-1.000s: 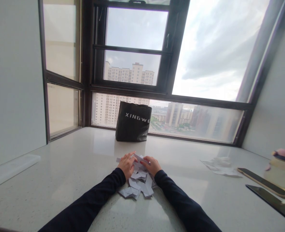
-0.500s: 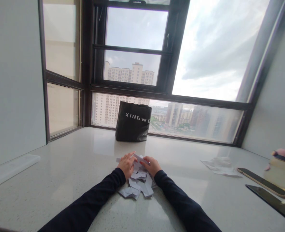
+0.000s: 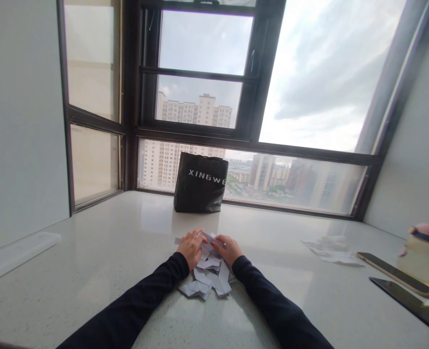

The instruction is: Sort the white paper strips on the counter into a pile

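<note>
A: Where is the paper being handled?

B: At the middle of the white surface (image 3: 101,276). The left hand (image 3: 191,246) and right hand (image 3: 230,248) meet at the far end of a loose pile of paper pieces (image 3: 220,281), with a pale paper strip (image 3: 211,238) between them.

A: What are the fingers doing?

B: The right thumb and forefinger seem to pinch the strip's right end. The left fingers curve over paper at the other end; I cannot tell whether they grip it or only rest there.

A: How would you handle it well?

B: Lightly, I'd say. Pinch near the ends, keep the spare fingers off the pieces beneath, and make small movements, since such thin paper probably slides or creases easily. Steadying the wrists on the surface should help.

A: Any writing?

B: The black bag (image 3: 200,191), upright on the far side by the window, reads "XINGWE" in pale capitals; the word seems to run past its right edge, so I can't give the whole name. On the right, I can read no label on the phone (image 3: 396,274) or the pink-lidded cup (image 3: 423,259). The paper shows no legible print either.
</note>
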Demonstrator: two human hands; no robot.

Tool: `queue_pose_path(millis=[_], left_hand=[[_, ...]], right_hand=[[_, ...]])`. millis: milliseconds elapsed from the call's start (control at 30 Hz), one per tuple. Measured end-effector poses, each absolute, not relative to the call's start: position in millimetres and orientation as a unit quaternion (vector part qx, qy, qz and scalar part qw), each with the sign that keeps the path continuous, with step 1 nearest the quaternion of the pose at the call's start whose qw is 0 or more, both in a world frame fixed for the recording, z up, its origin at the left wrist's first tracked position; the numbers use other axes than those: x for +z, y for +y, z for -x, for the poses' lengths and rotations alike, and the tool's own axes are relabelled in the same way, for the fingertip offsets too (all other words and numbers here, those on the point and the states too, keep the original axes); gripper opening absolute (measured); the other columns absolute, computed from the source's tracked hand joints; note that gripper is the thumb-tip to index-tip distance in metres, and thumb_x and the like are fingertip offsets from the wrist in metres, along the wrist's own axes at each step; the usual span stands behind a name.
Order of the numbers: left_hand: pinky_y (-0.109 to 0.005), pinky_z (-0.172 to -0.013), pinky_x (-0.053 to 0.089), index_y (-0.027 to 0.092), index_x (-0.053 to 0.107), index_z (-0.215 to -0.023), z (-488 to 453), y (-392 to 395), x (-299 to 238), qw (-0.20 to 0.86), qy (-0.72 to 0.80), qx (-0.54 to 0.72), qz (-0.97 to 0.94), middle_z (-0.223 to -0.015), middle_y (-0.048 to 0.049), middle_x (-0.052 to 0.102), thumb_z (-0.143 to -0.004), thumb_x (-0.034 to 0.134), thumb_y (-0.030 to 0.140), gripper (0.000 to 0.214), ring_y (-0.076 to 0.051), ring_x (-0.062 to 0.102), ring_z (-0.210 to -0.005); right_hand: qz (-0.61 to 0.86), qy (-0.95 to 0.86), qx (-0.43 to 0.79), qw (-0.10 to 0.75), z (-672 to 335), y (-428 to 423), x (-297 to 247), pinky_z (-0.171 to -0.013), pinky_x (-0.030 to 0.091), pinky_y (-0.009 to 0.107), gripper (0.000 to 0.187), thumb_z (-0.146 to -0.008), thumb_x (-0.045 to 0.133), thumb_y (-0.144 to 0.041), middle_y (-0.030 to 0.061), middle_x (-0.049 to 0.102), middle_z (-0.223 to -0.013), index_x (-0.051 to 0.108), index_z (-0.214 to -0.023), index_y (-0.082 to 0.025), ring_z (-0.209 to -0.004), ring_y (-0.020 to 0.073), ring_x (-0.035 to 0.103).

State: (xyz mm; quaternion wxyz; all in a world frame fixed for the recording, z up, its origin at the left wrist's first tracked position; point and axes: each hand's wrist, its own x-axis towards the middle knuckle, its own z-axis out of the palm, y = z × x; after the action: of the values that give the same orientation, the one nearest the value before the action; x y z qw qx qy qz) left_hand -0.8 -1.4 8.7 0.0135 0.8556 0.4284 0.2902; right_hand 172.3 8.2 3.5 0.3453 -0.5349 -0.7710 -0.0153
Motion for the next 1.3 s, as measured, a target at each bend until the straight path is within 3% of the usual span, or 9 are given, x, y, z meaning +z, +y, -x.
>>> queue_pose_path(millis=[1300], left_hand=[[-0.037, -0.088, 0.031, 0.021, 0.048, -0.098, 3.2, -1.2, 11.5, 0.015, 0.437, 0.247, -0.865, -0.126, -0.0047, 0.032, -0.065, 0.045, 0.010, 0.035, -0.021, 0.038, -0.106]], right_hand=[[0.522, -0.784, -0.018, 0.334, -171.7, 9.9, 1.2, -0.065, 0.041, 0.026, 0.021, -0.076, 0.045, -0.029, 0.0048, 0.063, -0.072, 0.061, -0.074, -0.015, -0.070, 0.0167, 0.055]])
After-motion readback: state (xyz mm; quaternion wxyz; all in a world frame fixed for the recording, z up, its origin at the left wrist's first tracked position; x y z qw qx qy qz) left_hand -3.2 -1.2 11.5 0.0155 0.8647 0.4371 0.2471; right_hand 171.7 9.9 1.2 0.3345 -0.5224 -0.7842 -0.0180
